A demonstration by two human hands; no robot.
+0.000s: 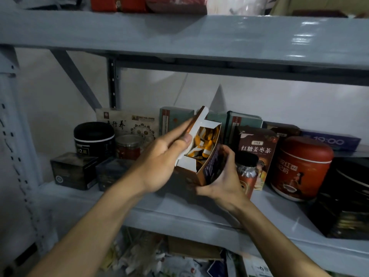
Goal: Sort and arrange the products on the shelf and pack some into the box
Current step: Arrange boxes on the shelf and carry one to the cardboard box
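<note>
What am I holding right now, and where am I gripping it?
An open box of orange sachets: the right hand grips its lower end, the left hand pinches its opened lid flap.

Brown-orange carton point(209, 168), orange-and-white sachets point(202, 143), red canister point(299, 168) with white band, black tub point(93, 136), seemingly grey-blue shelf point(179, 212).

Carton point(210, 168) I hold: thin paperboard, printed brown outside with a slight sheen, bare matt white inside the flaps; sachets point(201, 144) in it look like smooth glossy film, orange and white; shelf point(189, 212) grey painted metal, smooth; upper board point(299, 37) throws glossy highlights; red canister point(301, 168) smooth, satin; black jar point(93, 132) matt; clear jar point(128, 146) looks like plastic; dark square tins point(73, 170) dull, faintly reflective.
</note>
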